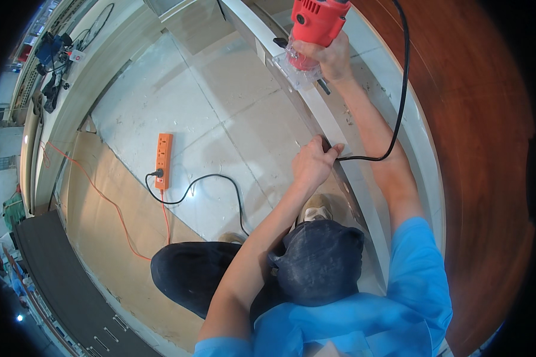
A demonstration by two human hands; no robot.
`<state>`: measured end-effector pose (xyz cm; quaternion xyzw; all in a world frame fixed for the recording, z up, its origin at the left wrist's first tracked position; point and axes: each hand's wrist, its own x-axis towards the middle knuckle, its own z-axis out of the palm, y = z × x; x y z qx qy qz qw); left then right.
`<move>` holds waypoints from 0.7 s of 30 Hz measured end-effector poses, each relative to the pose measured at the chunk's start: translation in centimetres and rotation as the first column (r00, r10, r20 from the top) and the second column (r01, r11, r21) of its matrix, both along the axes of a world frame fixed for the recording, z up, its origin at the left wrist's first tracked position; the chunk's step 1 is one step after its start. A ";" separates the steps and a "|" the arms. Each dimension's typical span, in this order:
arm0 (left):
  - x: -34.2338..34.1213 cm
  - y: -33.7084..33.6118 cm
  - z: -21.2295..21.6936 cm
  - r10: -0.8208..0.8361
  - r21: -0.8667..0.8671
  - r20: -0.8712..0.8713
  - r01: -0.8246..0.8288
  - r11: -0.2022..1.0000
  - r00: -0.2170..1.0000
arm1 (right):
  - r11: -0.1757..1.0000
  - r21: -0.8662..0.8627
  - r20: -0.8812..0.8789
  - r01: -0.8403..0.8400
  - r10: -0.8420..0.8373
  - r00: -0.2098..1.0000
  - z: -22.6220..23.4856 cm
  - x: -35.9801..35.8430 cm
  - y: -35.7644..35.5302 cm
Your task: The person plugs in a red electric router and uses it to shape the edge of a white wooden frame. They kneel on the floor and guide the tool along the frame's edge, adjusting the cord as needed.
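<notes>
The red power tool (319,27) sits at the top of the view over a pale strip (326,113); the right hand (333,56) has its fingers wrapped round the tool's lower body, and the left hand (314,163) curls its fingers on the strip's edge. The black cord (405,77) crosses the right forearm (363,107) toward the left thumb, so a snag could tug the tool, and the narrow strip might let its clear base (289,68) tip. Tiled floor (220,149) opens leftward; reddish wood (488,149) borders the right.
</notes>
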<state>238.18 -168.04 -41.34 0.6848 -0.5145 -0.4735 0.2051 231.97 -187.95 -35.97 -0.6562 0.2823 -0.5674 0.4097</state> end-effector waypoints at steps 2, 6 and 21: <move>0.0 0.0 0.0 0.004 -0.008 -0.005 -0.004 1.000 1.000 | 0.998 0.053 0.021 -0.025 0.024 0.999 -0.2 -0.1 -0.3; -0.1 0.0 -0.1 0.001 0.010 0.001 -0.001 1.000 1.000 | 0.998 0.068 0.017 -0.007 0.006 1.000 -0.5 -0.1 -0.4; -0.1 -0.3 -0.3 0.006 0.064 -0.017 -0.005 0.998 1.000 | 0.999 0.031 -0.049 0.010 -0.009 0.999 0.6 0.5 0.3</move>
